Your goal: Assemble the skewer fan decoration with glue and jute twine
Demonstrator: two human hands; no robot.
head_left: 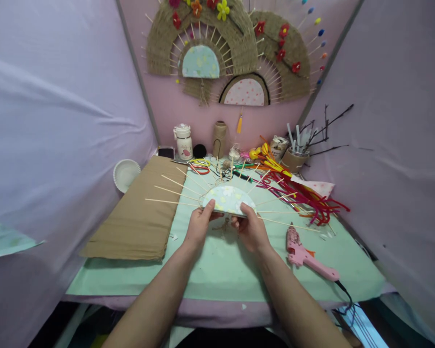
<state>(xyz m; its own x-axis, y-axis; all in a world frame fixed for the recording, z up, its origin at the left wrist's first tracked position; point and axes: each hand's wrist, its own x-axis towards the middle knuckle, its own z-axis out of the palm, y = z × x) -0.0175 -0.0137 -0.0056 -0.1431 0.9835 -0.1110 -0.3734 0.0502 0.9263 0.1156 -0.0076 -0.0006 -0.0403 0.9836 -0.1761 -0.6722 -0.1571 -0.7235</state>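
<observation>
Between my two hands is a half-round fan base (pixel 229 197) covered in pale blue-green flowered fabric, with thin wooden sticks (pixel 181 182) fanning out from its curved edge. My left hand (pixel 203 220) pinches the lower left corner, thumb on top and fingers beneath. At the lower right corner, my right hand (pixel 251 224) grips it the same way. The base is held just above the green-covered table, its straight edge toward me. Below it, between the hands, a bit of twine (pixel 223 225) shows. A pink glue gun (pixel 310 258) lies to the right of my right hand.
Folded cardboard (pixel 134 217) covers the table's left side. Red and yellow pipe cleaners (pixel 304 193) are heaped at right. Scissors (pixel 200 169), a twine spool (pixel 220 137), a white bottle (pixel 183 142) and a pot of twigs (pixel 295 158) stand or lie at the back. Finished woven fans (pixel 242 41) hang behind.
</observation>
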